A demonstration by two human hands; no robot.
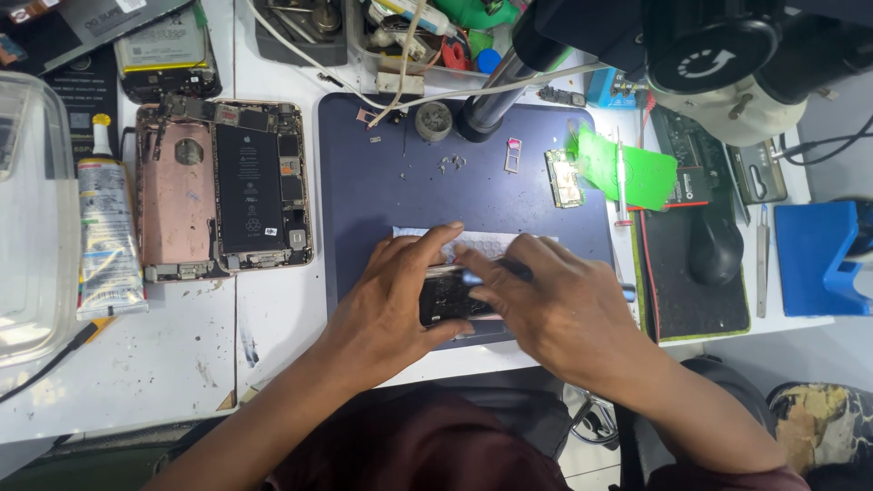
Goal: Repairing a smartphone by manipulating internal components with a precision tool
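Bright, even light falls from overhead, and the white table point(145, 364) at seven o'clock is close to washed out. Shadows are soft and short, with the darkest under the hands at centre. Glare whitens the clear plastic tub point(27, 227) at nine o'clock. The microscope point(727, 64) at one o'clock sits close to the lens and looks soft and out of focus. The right hand point(555, 309) shows slight motion blur at its fingertips. Straight edges bow a little near the corners.
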